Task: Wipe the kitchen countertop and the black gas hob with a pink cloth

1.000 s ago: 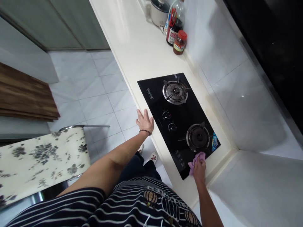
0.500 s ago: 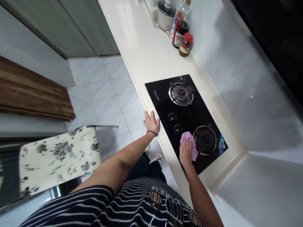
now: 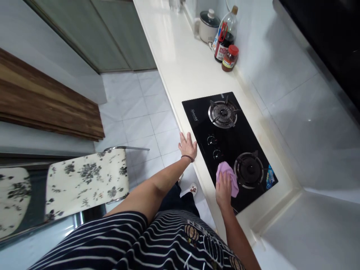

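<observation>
A black glass gas hob point(image 3: 202, 123) with two burners is set into the cream counter point(image 3: 182, 63). My right hand point(image 3: 223, 188) presses a pink cloth point(image 3: 230, 173) flat on the glass, just left of the near burner point(image 3: 249, 170) and below the two knobs point(image 3: 214, 147). My left hand point(image 3: 188, 146) rests open with fingers spread on the counter's front edge, left of the hob. A dark bead bracelet circles that wrist.
At the back of the counter stand a small white cooker pot point(image 3: 207, 26), a dark sauce bottle point(image 3: 227, 33) and a red-lidded jar point(image 3: 230, 58). A floral-cushioned chair point(image 3: 87, 180) stands behind me on the white tile floor. Wood boards point(image 3: 50, 101) lie left.
My right hand slid the pink cloth from the hob's near corner up and left to beside the near burner. The view shifted; my left hand stays on the counter edge.
</observation>
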The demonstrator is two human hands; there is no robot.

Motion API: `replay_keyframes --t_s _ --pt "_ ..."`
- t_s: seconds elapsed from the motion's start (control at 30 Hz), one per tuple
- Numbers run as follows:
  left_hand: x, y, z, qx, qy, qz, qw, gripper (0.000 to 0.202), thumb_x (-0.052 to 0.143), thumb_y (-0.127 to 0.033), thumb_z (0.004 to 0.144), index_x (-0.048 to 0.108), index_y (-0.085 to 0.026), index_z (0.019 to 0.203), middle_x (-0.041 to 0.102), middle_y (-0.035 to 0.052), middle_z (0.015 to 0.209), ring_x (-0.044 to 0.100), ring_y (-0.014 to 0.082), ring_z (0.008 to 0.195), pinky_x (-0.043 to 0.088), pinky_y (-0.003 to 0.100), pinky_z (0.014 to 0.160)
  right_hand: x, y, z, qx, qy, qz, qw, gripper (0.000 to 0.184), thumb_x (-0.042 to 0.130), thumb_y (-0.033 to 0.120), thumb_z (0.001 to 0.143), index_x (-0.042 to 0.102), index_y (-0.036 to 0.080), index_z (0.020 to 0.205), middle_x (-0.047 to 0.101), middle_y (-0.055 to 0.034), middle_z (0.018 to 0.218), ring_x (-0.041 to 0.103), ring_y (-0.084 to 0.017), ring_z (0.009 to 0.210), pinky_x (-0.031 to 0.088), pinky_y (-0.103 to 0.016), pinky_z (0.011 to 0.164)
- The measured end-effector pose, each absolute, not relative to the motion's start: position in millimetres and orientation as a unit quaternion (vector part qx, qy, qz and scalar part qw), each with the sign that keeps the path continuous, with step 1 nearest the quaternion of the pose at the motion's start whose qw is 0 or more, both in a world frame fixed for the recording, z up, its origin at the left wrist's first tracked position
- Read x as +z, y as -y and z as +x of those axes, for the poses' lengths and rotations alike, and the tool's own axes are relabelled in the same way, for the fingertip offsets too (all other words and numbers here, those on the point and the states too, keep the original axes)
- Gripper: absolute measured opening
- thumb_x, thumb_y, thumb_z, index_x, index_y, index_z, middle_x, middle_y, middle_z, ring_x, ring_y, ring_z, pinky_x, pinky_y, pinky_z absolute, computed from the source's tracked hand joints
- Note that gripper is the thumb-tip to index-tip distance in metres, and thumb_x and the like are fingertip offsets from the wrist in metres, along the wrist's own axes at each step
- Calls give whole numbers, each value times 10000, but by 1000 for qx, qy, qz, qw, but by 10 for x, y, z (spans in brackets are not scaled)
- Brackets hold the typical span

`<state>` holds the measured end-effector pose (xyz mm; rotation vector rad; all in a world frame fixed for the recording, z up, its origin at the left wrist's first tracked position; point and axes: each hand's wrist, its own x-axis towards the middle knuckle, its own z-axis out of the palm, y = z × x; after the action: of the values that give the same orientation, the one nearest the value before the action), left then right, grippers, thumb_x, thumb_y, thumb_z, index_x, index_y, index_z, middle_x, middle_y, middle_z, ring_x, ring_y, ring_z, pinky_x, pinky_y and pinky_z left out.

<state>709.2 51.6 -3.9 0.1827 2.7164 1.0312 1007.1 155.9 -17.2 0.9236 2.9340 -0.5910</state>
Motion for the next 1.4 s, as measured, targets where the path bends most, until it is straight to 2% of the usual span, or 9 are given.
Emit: replay_keyframes --t_s 0.17,0.3,0.43,0.6,0.7,0.93,1.13,1.27,1.4 --pt "-12 -513 7090 356 -924 63 124 727 483 -383 1035 305 -139 1696 17 259 1807 73 353 1689 224 666 1283 -245 -1244 11440 -184 -900 396 -21 690 269 470 1048 547 102 1562 497 -231 1629 309 -456 1582 319 -719 1233" --pt "5 -510 7095 361 -922 60 129 724 487 -364 1031 311 -129 1692 17 270 1802 77 363 1688 220 671 1281 -240 -1103 11724 -179 -887 424 -33 733 285 523 1033 529 93 1575 464 -246 1649 272 -493 1587 314 -751 1212" --pt "-17 -508 7104 365 -920 64 128 730 504 -354 1026 307 -131 1693 21 269 1803 40 355 1691 212 668 1283 -201 -1146 10941 -186 -904 383 -27 738 250 492 1062 499 13 1566 436 -282 1655 236 -457 1607 278 -727 1241" --pt "-27 -508 7099 352 -925 66 129 735 497 -364 1035 288 -129 1699 2 268 1803 46 353 1691 215 650 1289 -36 -1330 9530 -174 -922 345 18 642 307 379 1069 469 54 1598 398 -236 1700 208 -384 1629 244 -639 1284" --pt "-16 -514 7094 340 -929 60 131 735 493 -367 1039 276 -142 1704 4 255 1808 71 346 1690 212 640 1296 43 -1279 9249 -150 -929 334 51 618 330 326 1061 461 73 1609 336 -208 1741 196 -350 1639 248 -579 1296" --pt "-21 -514 7091 343 -928 63 128 743 503 -376 1037 270 -149 1705 -7 263 1806 100 353 1686 220 652 1289 -164 -1339 10552 -117 -944 309 12 615 256 372 1089 507 114 1588 485 -196 1654 338 -329 1573 326 -570 1259" --pt "-36 -524 7104 350 -926 58 128 734 511 -363 1039 281 -153 1703 -4 259 1807 103 340 1687 217 639 1293 -286 -2069 11507 -69 -899 429 -47 784 172 489 1053 554 -40 1488 569 -328 1503 448 -405 1472 389 -612 1206" --pt "-45 -529 7107 351 -926 57 129 741 528 -358 1033 287 -152 1703 4 255 1808 84 344 1689 213 637 1293 -260 -1870 11577 -75 -892 443 -45 774 190 466 1052 524 -69 1501 533 -342 1534 397 -427 1508 355 -636 1226" --pt "-59 -526 7107 355 -924 59 126 741 541 -354 1029 300 -154 1701 21 253 1809 67 341 1690 216 629 1293 -252 -1247 11421 -105 -910 401 -18 718 239 457 1075 480 -11 1562 489 -314 1600 294 -417 1571 342 -684 1216"
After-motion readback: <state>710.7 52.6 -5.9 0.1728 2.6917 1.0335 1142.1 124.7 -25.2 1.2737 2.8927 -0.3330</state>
